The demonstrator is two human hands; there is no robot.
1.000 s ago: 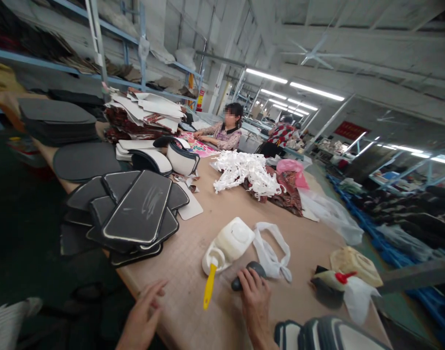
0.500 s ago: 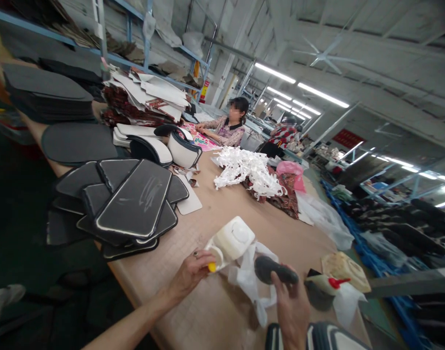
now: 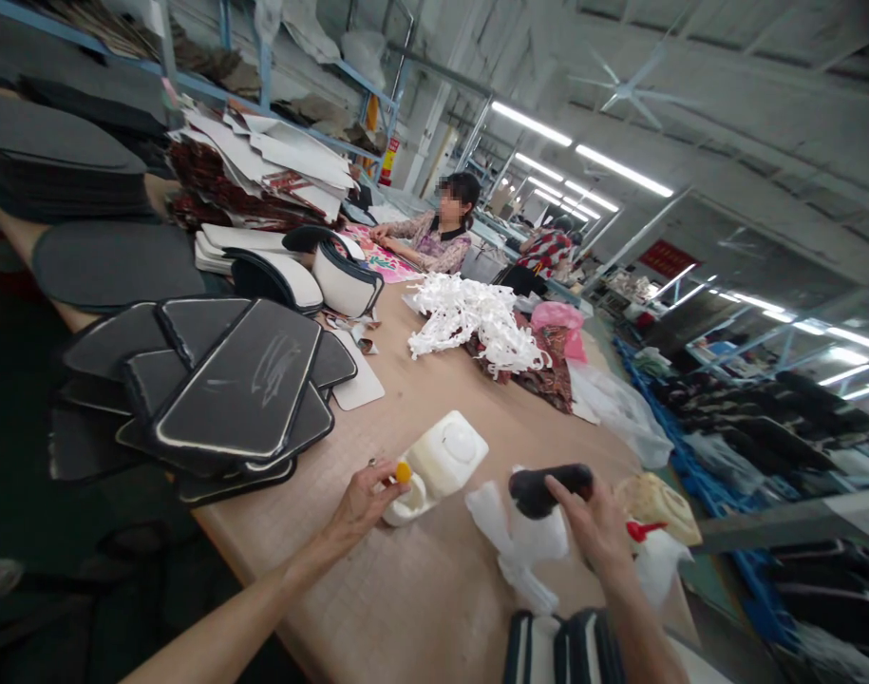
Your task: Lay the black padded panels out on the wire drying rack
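My left hand grips the yellow handle of a brush that stands in the spout of a white plastic jug lying on the brown table. My right hand holds a dark oblong tool lifted just above the table, over a white cloth bag. A bottle with a red nozzle lies right of that hand.
A fan of black panels with white trim overhangs the table's left edge. Beyond it are white and black shaped pieces, white strips, patterned fabric and a clear bag. Two people sit at the far end. Striped pieces lie below.
My left hand reached forward and closed on the yellow brush handle, tipping it up. My right hand lifted the dark tool off the table and carried it right; the white bag shifted under it.
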